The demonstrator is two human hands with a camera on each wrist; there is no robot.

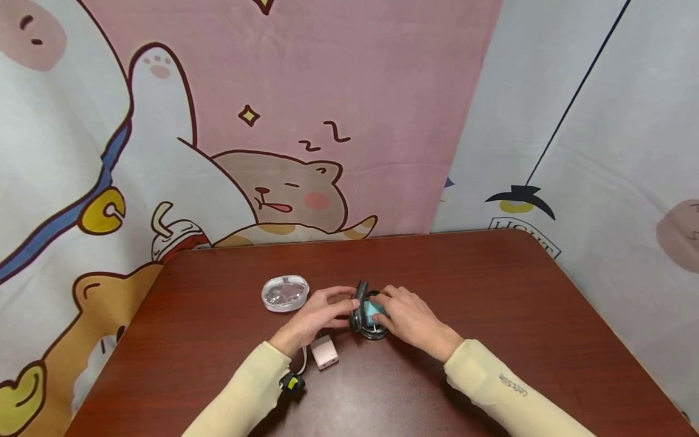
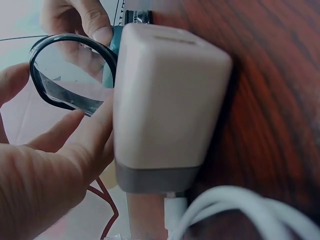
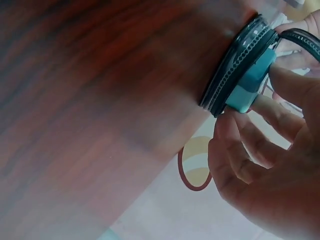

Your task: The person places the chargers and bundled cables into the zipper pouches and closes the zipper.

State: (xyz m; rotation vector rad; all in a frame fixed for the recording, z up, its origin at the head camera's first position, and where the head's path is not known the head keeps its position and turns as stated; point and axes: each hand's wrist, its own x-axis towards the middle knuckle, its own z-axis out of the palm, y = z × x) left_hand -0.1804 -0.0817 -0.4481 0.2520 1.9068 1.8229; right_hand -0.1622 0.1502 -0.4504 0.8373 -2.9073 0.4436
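- And here we are, mid-table: a clear, black-trimmed zip case (image 3: pixel 237 62) sits about midway between the left and right edges of the wooden table (image 1: pixel 491 291), its lid (image 1: pixel 362 294) raised!
- The left hand (image 1: pixel 319 312) is on lid duty, thumb and fingers gripping the black rim and holding it upright.
- Over to the right hand (image 1: pixel 412 315): thumb and fingertips pinch a teal block (image 3: pixel 252 80), right at the case's mouth.
- So the step in hand looks like handling the block at the raised case; whether it's being settled in or lifted out, I can't tell from here.
- What does the next move call for? Lid held well back, I'd say, and a steady pinch so the block doesn't snag on the zip.
- On the sidelines, a pale pink USB charger (image 1: pixel 324 352) lies left of the case and farther from the far edge, a white cable (image 2: pixel 230 192) at its grey end.
- And toward the far-left corner, a white-trimmed clear case (image 1: pixel 285 308), touched by neither hand.
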